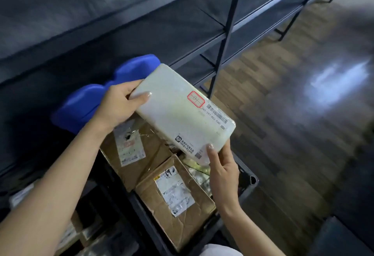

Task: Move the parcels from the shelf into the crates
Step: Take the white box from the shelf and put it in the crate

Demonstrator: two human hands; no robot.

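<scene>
The left hand point(119, 105) grips the 10 o'clock end of the white parcel point(182, 114), with the thumb curled on top. The right hand point(222, 170) pinches its 5 o'clock corner. The parcel is tilted in the air above the black crate point(251, 182), which holds cardboard parcels point(176, 201). Its label reads "247-247-A02-060", beside a barcode and a red-framed sticker. The dark shelf point(141, 12) stands at 12 o'clock and the wooden floor point(283, 93) lies at 3 o'clock.
</scene>
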